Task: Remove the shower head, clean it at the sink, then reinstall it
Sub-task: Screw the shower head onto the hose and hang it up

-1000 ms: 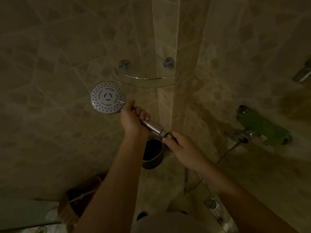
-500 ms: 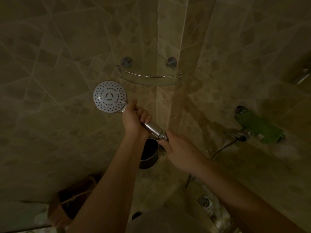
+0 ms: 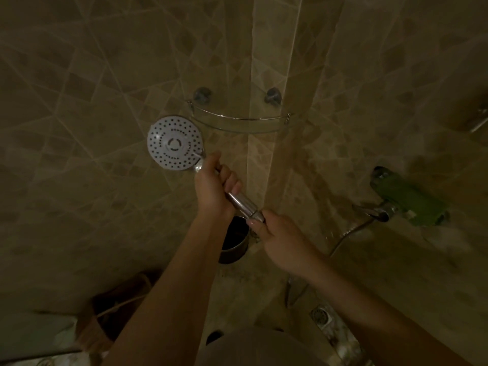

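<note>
Filling most of the head view, the tiled shower walls (image 3: 92, 180) meet in a corner, where a glass corner shelf (image 3: 237, 122) is fixed, with a mixer tap wrapped in something green (image 3: 406, 199) on the right-hand wall. Next in size is the shower head (image 3: 175, 142), held up in front of the corner just below and left of the shelf, its round perforated face turned toward the camera. It looks rigid, with a plastic face and a smooth chromed handle (image 3: 241, 202), so I judge it light but slippery, more so if wet, and liable to crack if dropped on tile. The left hand (image 3: 214, 186) has its grip wrapped fully around the upper handle just under the face, a sound place to brace against twisting. The right hand (image 3: 280, 236) closes its grip on the handle's lower end, where the hose nut should be; the nut itself is hidden, so I cannot tell how far it is undone. The metal hose (image 3: 348, 233) hangs limp from the tap and will drop once freed. A dark metal cup (image 3: 233, 240) sits behind the wrists.
</note>
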Motion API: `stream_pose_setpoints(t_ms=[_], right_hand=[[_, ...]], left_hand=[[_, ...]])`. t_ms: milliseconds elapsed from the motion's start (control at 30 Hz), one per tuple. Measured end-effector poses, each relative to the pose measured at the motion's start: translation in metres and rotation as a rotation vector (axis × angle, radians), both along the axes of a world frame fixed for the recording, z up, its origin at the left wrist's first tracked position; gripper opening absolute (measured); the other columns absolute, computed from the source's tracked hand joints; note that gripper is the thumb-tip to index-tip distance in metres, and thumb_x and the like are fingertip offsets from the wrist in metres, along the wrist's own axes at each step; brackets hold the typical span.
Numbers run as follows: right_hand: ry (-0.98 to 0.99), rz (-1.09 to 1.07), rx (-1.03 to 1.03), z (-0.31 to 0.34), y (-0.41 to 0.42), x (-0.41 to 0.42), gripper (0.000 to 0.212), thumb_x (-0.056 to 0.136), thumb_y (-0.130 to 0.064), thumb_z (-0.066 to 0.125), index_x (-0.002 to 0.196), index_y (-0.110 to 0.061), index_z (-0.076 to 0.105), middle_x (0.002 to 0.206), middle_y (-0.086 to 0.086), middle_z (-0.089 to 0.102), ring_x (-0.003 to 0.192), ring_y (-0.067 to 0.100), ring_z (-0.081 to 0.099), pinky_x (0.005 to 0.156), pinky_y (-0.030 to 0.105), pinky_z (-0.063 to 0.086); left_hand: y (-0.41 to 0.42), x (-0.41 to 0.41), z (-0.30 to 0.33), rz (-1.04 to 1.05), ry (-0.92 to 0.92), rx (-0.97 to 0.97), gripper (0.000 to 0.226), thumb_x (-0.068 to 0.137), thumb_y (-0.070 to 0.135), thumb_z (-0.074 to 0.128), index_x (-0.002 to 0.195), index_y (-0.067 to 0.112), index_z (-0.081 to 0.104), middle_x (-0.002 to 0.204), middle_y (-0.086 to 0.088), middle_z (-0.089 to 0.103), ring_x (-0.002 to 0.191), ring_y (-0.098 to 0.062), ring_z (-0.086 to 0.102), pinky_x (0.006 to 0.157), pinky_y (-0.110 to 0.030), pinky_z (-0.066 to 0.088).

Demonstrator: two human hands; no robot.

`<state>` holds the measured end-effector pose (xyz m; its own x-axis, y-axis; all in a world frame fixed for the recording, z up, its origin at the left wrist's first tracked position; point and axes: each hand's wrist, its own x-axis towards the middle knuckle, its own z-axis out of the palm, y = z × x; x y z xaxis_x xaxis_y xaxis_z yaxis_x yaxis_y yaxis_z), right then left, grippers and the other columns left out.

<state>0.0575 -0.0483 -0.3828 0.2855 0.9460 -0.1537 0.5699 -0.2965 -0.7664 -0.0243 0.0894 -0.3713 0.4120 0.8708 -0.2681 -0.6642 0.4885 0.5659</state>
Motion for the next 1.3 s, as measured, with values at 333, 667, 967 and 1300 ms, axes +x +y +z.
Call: stream_pose_setpoints(t_ms=[333, 667, 967, 1300], right_hand=[[-0.160, 0.034, 0.029, 0.006, -0.003, 0.006, 0.025, 0.100, -0.045, 0.044, 0.078, -0.035, 0.039, 0.070, -0.006, 0.056, 0.055, 0.006, 0.053, 0.046, 0.022, 0.032], [0.690, 0.005, -0.096, 0.004, -0.002, 0.003, 0.033, 0.100, -0.033, 0.052, 0.068, -0.024, 0.051, 0.052, -0.007, 0.039, 0.042, 0.007, 0.034, 0.040, 0.022, 0.028], [0.066, -0.060, 0.044, 0.006, 0.009, 0.002, 0.024, 0.099, -0.034, 0.049, 0.081, -0.019, 0.052, 0.067, -0.003, 0.058, 0.052, 0.004, 0.050, 0.045, 0.015, 0.037], [0.612, -0.107, -0.110, 0.020, 0.015, 0.000, 0.038, 0.087, -0.034, 0.065, 0.053, -0.027, 0.050, 0.048, -0.003, 0.037, 0.038, 0.011, 0.033, 0.037, 0.020, 0.024]], left_hand=[[-0.003, 0.002, 0.002, 0.038, -0.025, -0.066, 0.044, 0.096, 0.019, 0.058, 0.057, 0.025, 0.041, 0.050, 0.007, 0.022, 0.040, -0.008, 0.020, 0.036, -0.023, 0.027], [0.002, -0.002, 0.004, -0.337, -0.249, 0.107, 0.051, 0.094, 0.010, 0.044, 0.049, 0.025, 0.026, 0.036, 0.008, 0.021, 0.028, -0.007, 0.018, 0.030, -0.020, 0.019], [-0.001, 0.017, 0.014, -0.089, 0.383, 0.054, 0.026, 0.088, 0.035, 0.076, 0.090, 0.013, 0.061, 0.059, 0.001, 0.054, 0.050, -0.012, 0.055, 0.049, -0.029, 0.050], [-0.002, 0.008, 0.029, -0.404, 0.014, -0.029, 0.041, 0.088, 0.017, 0.060, 0.055, 0.022, 0.036, 0.045, 0.006, 0.032, 0.038, -0.009, 0.032, 0.040, -0.023, 0.034]])
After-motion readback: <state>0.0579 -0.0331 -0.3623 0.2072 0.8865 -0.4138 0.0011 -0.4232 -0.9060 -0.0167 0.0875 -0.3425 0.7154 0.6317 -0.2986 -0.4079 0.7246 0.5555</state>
